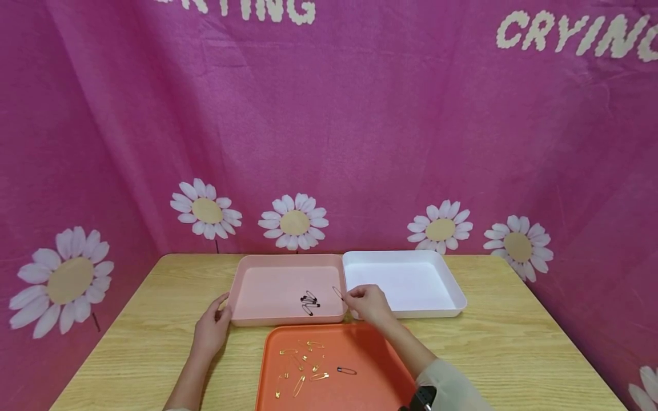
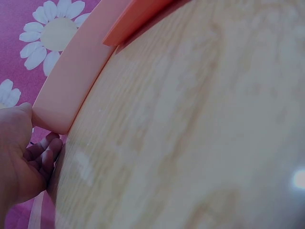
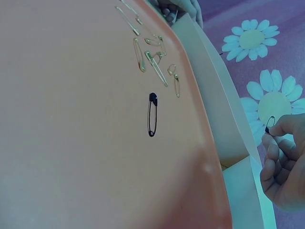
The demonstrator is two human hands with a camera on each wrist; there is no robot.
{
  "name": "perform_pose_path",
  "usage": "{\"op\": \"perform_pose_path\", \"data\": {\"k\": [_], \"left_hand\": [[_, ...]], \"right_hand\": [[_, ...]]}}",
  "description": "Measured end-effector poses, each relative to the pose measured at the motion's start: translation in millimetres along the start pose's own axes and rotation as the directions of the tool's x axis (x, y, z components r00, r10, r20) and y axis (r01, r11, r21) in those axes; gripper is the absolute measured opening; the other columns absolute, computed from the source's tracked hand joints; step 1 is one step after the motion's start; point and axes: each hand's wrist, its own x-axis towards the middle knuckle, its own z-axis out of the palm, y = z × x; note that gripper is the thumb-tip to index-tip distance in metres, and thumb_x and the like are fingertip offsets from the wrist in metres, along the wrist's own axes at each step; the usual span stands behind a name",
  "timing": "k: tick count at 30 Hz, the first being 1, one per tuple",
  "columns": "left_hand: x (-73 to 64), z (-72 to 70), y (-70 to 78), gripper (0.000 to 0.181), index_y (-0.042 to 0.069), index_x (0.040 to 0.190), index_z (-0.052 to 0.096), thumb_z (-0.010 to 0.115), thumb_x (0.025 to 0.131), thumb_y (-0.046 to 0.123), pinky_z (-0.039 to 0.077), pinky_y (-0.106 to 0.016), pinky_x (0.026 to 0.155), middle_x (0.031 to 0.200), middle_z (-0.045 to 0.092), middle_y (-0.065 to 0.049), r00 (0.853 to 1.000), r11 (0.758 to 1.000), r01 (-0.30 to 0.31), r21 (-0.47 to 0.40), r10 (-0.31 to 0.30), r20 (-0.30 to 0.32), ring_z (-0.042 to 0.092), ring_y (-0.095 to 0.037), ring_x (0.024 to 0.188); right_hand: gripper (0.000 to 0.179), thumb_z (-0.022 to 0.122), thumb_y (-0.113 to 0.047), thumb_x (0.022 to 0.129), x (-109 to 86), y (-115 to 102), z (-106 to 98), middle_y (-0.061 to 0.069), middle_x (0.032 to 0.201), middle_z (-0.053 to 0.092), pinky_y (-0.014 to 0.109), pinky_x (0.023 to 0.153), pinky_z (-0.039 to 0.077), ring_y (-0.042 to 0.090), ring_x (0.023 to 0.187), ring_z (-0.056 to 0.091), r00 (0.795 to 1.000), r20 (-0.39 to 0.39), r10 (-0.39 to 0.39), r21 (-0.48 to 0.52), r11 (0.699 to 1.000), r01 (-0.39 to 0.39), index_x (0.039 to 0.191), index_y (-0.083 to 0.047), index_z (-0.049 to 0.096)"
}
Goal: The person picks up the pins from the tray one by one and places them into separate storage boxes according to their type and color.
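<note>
My right hand (image 1: 369,302) pinches a black safety pin (image 1: 337,293) between thumb and fingertips, over the right end of the pink tray (image 1: 257,321). The same pin (image 3: 270,123) stands up from the fingertips in the right wrist view. Several black safety pins (image 1: 309,301) lie in a small heap inside the pink tray. At that tray's left side, my left hand (image 1: 212,331) holds the corner, thumb at the rim and fingers curled low beside it. On the orange tray (image 1: 370,394) lie one black safety pin (image 3: 152,114) and several gold safety pins (image 1: 300,365).
A white tray (image 1: 401,285) stands against the pink tray's right end. The orange tray is in front of both, on a wooden table (image 1: 514,342). Behind the table hangs a magenta cloth (image 1: 360,142) with daisies.
</note>
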Motion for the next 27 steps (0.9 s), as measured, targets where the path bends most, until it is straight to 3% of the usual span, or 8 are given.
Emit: {"op": "perform_pose_path", "data": {"k": [13,20,27], "left_hand": [[-0.2,0.1,-1.1,0.042,0.007,0.137,0.043,0.041,0.098,0.024,0.041,-0.049,0.089,0.109,0.061,-0.024,1.0,1.0,-0.011,-0.003,0.011,-0.005,0.055,-0.034,0.101],[-0.6,0.1,-1.1,0.042,0.007,0.137,0.044,0.042,0.098,0.022,0.041,-0.049,0.089,0.108,0.061,-0.024,1.0,1.0,-0.015,-0.006,0.015,-0.012,0.056,-0.034,0.101],[0.5,0.3,-0.3,0.043,0.007,0.138,0.042,0.041,0.098,0.023,0.04,-0.05,0.091,0.112,0.059,-0.025,1.0,1.0,-0.002,-0.006,0.002,0.006,0.055,-0.035,0.104]], "right_hand": [[0.017,0.064,-0.013,0.082,6.9,-11.7,10.2,0.004,0.064,0.064,0.021,0.05,0.04,0.008,0.056,0.051,0.999,0.012,-0.047,0.014,0.999,0.047,0.082,0.003,0.071],[0.018,0.062,-0.016,0.081,8.8,-19.6,13.2,0.002,0.062,0.061,0.021,0.044,0.035,0.007,0.05,0.046,0.992,0.045,-0.12,0.042,0.992,0.118,0.078,0.0,0.07],[0.016,0.062,-0.011,0.081,18.8,-23.6,23.5,0.002,0.063,0.062,0.02,0.046,0.034,0.007,0.05,0.044,0.998,0.018,-0.059,-0.027,0.998,0.059,0.08,0.001,0.072]]}}
